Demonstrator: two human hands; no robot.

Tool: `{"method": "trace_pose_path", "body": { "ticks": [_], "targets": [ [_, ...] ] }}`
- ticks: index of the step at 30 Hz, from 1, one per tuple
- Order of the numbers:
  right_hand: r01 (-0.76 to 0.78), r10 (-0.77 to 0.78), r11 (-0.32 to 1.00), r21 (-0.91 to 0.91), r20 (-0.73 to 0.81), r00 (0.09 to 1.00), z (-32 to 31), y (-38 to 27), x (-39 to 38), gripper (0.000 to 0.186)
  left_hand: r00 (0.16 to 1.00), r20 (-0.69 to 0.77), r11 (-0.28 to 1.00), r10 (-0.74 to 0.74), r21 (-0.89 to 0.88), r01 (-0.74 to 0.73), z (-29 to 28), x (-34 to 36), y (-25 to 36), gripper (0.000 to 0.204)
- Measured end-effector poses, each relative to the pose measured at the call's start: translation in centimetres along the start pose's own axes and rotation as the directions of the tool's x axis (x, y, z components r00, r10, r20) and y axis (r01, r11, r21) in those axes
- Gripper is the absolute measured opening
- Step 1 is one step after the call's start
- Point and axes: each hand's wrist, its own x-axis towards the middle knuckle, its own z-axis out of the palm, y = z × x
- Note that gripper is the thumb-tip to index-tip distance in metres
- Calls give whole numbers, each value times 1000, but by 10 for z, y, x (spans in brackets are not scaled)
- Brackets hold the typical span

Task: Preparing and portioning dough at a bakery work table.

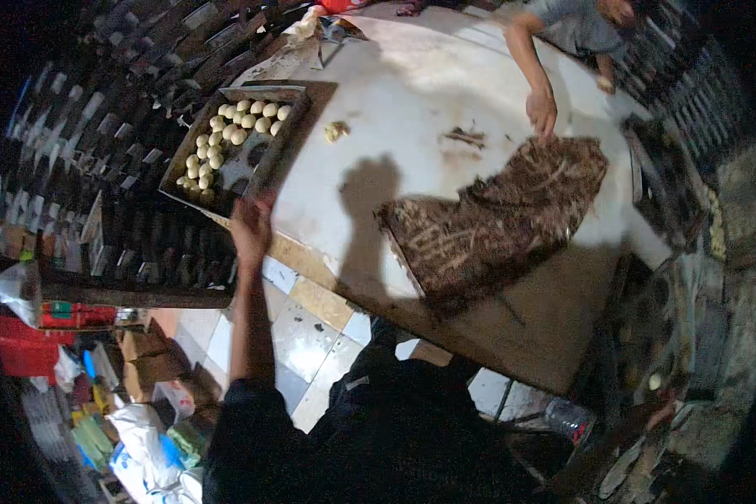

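Bare counter lies open between the tray of dough balls and the brown sheet; a small dough lump and a co-worker's hand intrude.

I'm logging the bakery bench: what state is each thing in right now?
Metal tray: partly filled with dough balls, held at its near edge by the left hand.
Dough balls: raw, pale, unbaked.
Brown sheet: spread flat on the table.
Co-worker's hand: resting at the sheet's far edge.

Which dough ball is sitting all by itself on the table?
The lone dough lump on the white table, right of the tray. All the other dough balls sit inside that tray.
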Motion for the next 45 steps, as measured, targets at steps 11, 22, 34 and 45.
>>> {"method": "trace_pose_path", "body": {
  "ticks": [11, 22, 34, 45],
  "targets": [
    [-142, 193, 960, -242, 201, 960, 58, -201, 61, 18, 923, 49, 664, -381, 710, 236, 34, 261, -279, 55],
    [-678, 654, 722, 135, 185, 734, 113, -69, -108, 27, 998, 1, 991, 64, -115, -64, 43, 20, -139, 54],
    [-101, -840, 281, 954, 295, 456, 148, -469, -1, 28, 343, 395, 483, -852, 339, 807, -91, -624, -128, 29],
    [162, -871, 352, 922, 386, -304, 202, -630, -278, 28, -180, -366, 59, -913, -555, 830, -184, -908, -50, 30]
  ]
}}
